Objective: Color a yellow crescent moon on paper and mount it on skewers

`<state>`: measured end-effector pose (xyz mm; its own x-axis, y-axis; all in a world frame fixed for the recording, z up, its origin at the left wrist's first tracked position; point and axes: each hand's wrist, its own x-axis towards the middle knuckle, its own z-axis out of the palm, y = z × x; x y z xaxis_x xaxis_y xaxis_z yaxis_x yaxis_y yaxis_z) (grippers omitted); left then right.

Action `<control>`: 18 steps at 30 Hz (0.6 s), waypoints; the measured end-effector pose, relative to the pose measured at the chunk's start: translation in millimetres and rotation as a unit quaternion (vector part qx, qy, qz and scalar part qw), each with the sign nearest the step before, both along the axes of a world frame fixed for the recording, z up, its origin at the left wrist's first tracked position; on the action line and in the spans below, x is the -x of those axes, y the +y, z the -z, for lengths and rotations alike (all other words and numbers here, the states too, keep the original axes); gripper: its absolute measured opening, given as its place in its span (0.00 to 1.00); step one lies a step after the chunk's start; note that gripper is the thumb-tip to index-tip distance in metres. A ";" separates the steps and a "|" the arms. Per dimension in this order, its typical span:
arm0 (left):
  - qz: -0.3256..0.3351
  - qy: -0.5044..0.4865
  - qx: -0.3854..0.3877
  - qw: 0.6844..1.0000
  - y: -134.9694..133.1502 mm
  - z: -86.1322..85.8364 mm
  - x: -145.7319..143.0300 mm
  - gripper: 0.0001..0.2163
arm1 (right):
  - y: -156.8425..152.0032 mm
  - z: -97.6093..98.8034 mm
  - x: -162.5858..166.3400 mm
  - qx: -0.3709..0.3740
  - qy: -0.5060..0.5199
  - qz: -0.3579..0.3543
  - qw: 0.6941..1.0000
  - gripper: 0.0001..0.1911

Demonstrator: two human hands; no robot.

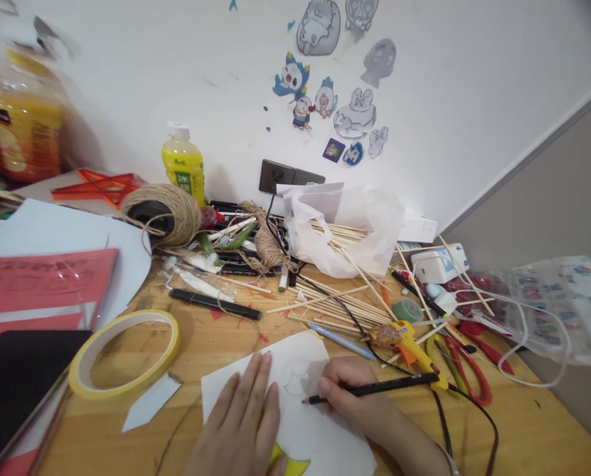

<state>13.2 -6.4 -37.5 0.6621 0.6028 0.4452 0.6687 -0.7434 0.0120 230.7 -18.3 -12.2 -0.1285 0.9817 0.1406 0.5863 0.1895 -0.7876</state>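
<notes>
A white sheet of paper [320, 430] lies on the wooden table and bears a faint pencil outline of rounded shapes. My left hand [246, 416] rests flat on its left part, fingers stretched out. Under that hand's thumb side shows a yellow paper piece [295, 467], mostly hidden. My right hand [350, 390] grips a black pencil [375, 388], its tip at the paper just below the outline. The pencil leans to the right, and its back end overlaps the yellow glue gun [414, 347] in my view.
Yellow tape roll [77, 377] and black marker [216, 304] lie left of the paper. Behind are bamboo sticks [340, 301], a twine spool [184, 211], a plastic bag [375, 231] and a yellow drink bottle [182, 162]. Red-handled scissors [474, 377] and a black cable [494, 436] lie right.
</notes>
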 end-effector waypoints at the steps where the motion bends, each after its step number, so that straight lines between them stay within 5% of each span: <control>1: 0.001 -0.001 0.000 1.000 0.1 -0.2 0.1 0.23 | -0.1 -0.3 -0.1 0.005 0.005 0.001 1.000 0.30; 18: -0.001 -0.004 -0.004 1.000 0.6 3.1 0.5 0.23 | -0.5 -6.4 -2.7 0.036 0.047 -0.008 0.998 0.28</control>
